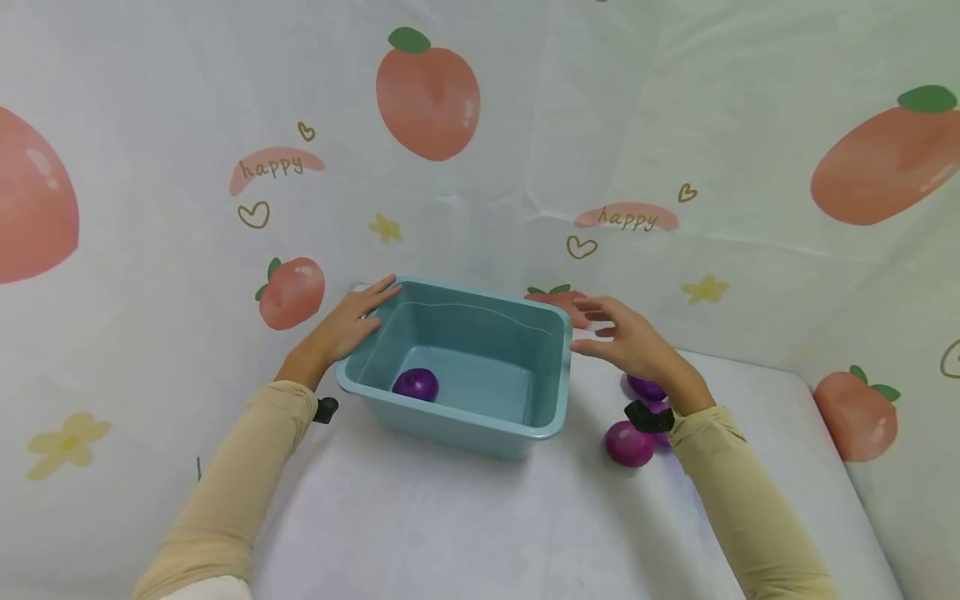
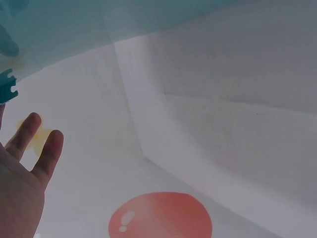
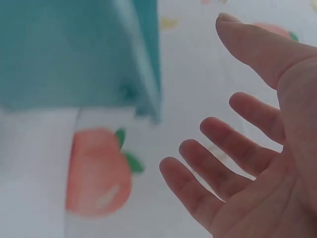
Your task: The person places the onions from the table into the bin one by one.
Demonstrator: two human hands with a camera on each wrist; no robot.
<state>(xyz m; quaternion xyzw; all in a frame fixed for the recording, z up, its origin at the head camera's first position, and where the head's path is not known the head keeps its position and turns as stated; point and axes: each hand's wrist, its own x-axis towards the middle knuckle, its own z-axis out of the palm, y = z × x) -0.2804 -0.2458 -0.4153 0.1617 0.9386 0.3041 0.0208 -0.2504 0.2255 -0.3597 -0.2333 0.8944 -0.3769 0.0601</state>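
A light blue plastic tub (image 1: pixel 457 421) stands on the white table, with one purple ball (image 1: pixel 416 384) lying on its floor. My left hand (image 1: pixel 352 321) rests with straight fingers on the tub's far left corner; in the left wrist view the left hand (image 2: pixel 25 173) shows spread fingers. My right hand (image 1: pixel 622 337) hovers open just right of the tub's right rim, holding nothing. The right wrist view shows the right hand (image 3: pixel 247 144) with fingers spread beside the tub's corner (image 3: pixel 143 74). Purple balls (image 1: pixel 630 443) lie on the table under my right wrist.
A white cloth printed with peaches (image 1: pixel 427 92) hangs behind and to both sides, close around the table (image 1: pixel 450 533). The table's right edge runs near the cloth at the right.
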